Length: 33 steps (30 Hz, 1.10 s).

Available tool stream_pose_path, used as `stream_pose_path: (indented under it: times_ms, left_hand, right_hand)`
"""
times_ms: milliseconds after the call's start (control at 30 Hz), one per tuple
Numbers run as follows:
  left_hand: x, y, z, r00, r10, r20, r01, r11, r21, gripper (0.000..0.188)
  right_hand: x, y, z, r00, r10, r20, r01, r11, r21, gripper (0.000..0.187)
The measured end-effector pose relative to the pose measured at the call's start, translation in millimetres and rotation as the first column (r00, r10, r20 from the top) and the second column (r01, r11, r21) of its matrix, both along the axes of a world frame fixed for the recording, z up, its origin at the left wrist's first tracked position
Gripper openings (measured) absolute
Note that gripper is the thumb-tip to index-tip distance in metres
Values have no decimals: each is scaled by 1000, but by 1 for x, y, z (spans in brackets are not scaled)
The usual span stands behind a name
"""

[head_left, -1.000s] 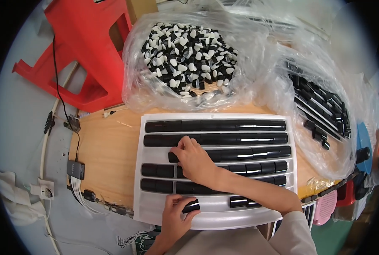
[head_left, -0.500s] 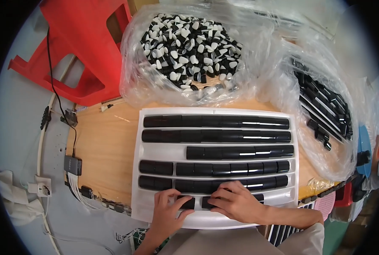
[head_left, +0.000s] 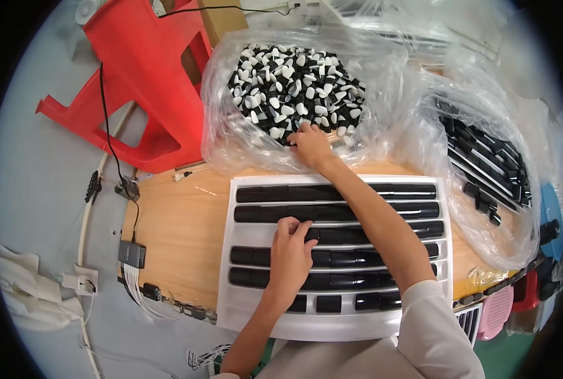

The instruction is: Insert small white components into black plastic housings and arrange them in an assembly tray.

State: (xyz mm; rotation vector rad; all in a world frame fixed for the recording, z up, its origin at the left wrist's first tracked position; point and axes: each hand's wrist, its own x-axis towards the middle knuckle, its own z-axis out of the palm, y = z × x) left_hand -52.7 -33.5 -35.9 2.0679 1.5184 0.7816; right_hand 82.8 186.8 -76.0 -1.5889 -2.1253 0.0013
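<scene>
My right hand (head_left: 311, 146) reaches over the tray to the near edge of a heap of small black-and-white caps (head_left: 294, 88). Its fingers are bent down onto the heap, and what they pinch, if anything, is hidden. My left hand (head_left: 291, 252) is at the third row of the white tray (head_left: 332, 330), thumb and fingertips closed around the left end of a glossy black tube piece (head_left: 316, 236). Similar black pieces lie end to end in the other rows, and the nearest row has gaps around a single piece (head_left: 329, 304). My right forearm covers part of the rows.
Clear plastic (head_left: 221, 126) surrounds the heap. Another clear bag at the right holds black tube pieces (head_left: 486, 158). A red plastic stool (head_left: 155, 82) stands at the far left. A small black box with white cables (head_left: 132, 254) sits on the wooden table's left edge (head_left: 174, 240).
My right hand has left the tray's nearest row and moved forward to the heap. My left hand has moved up from that row to the third row. The view has shifted slightly.
</scene>
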Motion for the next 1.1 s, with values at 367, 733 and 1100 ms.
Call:
stream_pose_path:
  times_ms: [367,733,1100]
  left_hand:
    - [-3,-14,12,995,92,32,-92,996,8,41]
    - [-19,-13,18,504,279,818,-135,960,-245,33]
    - [-16,-38,6,472,347,810,69,902,-426,35]
  right_hand:
    - [25,-12,28,778,-45,-626,123,989,82,13]
    - [70,-42,44,668,-113,-736,76,994,-84,27]
    - [70,-267,77,545,-428,-721,-477,549,-687,34]
